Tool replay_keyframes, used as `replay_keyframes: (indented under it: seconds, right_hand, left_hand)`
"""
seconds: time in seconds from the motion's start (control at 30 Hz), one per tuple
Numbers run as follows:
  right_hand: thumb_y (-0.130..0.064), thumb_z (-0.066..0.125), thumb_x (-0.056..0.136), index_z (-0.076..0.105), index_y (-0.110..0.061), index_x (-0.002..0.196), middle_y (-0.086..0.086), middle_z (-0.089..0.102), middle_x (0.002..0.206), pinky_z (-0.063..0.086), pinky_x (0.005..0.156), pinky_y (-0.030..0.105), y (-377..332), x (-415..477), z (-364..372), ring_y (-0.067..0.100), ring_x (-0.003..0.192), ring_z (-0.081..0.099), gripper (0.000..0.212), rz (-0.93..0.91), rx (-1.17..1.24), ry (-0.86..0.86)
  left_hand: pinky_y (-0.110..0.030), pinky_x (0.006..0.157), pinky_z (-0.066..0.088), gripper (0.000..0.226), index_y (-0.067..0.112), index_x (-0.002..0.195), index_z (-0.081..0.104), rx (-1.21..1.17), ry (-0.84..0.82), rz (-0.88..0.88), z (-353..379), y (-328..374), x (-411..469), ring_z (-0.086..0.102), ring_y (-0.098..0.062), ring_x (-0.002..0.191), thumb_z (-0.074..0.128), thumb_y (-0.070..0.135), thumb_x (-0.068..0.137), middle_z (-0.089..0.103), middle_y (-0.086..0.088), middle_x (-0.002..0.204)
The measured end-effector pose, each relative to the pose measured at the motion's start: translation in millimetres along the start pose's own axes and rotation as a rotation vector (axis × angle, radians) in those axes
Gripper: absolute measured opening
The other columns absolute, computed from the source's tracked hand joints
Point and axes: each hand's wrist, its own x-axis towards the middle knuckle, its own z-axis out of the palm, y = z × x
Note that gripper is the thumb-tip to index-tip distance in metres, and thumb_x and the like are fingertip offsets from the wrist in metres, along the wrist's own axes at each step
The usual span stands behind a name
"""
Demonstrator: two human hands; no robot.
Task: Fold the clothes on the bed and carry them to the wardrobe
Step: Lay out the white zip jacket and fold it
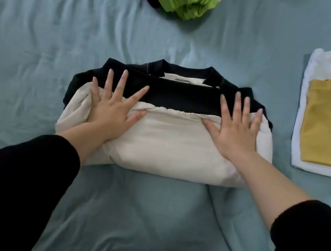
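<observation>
A folded cream and black sweatshirt lies in the middle of the bed, its black collar pointing away from me. My left hand lies flat on its left side, fingers spread. My right hand presses flat on its right side, fingers spread too. Neither hand grips the cloth. Both arms wear black sleeves.
A folded yellow garment rests on a folded white one at the right edge. A crumpled lime-green garment lies on something dark at the far top. The blue-grey sheet is wrinkled all around.
</observation>
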Motion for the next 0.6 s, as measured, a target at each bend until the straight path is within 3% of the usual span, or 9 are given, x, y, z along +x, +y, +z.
replay_keyframes:
  seconds: [0.13, 0.27, 0.4, 0.53, 0.6]
  right_hand:
    - [-0.080, 0.008, 0.086, -0.011, -0.037, 0.151, 0.003, -0.016, 0.161, -0.020, 0.112, 0.053, -8, 3, 6, 0.023, 0.147, -0.018, 0.080, -0.009, 0.055, -0.021]
    - [-0.080, 0.004, 0.083, -0.015, -0.035, 0.151, 0.002, -0.023, 0.160, -0.018, 0.114, 0.056, -7, 0, -24, 0.022, 0.146, -0.023, 0.083, -0.003, 0.075, -0.136]
    - [-0.078, 0.005, 0.088, -0.010, -0.039, 0.151, -0.002, -0.016, 0.161, -0.026, 0.110, 0.050, -15, -47, -38, 0.025, 0.148, -0.013, 0.076, -0.127, 0.070, 0.027]
    - [-0.076, -0.001, 0.086, -0.018, -0.045, 0.146, -0.011, -0.025, 0.157, -0.012, 0.116, 0.051, 17, -83, -6, 0.022, 0.149, -0.009, 0.070, -0.108, 0.059, -0.114]
    - [-0.074, -0.001, 0.085, -0.021, -0.043, 0.145, -0.011, -0.028, 0.155, -0.011, 0.117, 0.051, 27, -76, 5, 0.019, 0.149, -0.012, 0.070, -0.082, 0.063, -0.133]
  left_hand:
    - [-0.050, 0.104, -0.030, 0.058, 0.063, 0.140, -0.011, -0.084, -0.026, 0.024, 9, 3, 6, -0.024, -0.030, 0.145, 0.007, 0.079, 0.087, -0.017, -0.001, 0.161]
    - [-0.061, 0.110, -0.020, 0.060, 0.062, 0.141, -0.009, -0.123, -0.105, 0.043, -22, 1, 3, -0.025, -0.031, 0.145, 0.006, 0.080, 0.085, -0.016, -0.003, 0.161]
    - [-0.062, 0.108, -0.020, 0.060, 0.052, 0.149, 0.007, 0.025, 0.091, 0.098, -42, -1, -45, -0.013, -0.037, 0.147, 0.011, 0.072, 0.092, -0.003, -0.007, 0.163]
    - [-0.060, 0.112, -0.017, 0.064, 0.056, 0.146, -0.005, -0.076, -0.156, 0.085, -11, -34, -83, -0.031, -0.024, 0.142, -0.002, 0.076, 0.085, -0.028, 0.005, 0.157]
    - [-0.059, 0.113, -0.016, 0.064, 0.058, 0.143, -0.011, -0.117, -0.193, 0.096, 0, -42, -74, -0.035, -0.020, 0.140, -0.003, 0.077, 0.083, -0.039, 0.011, 0.150]
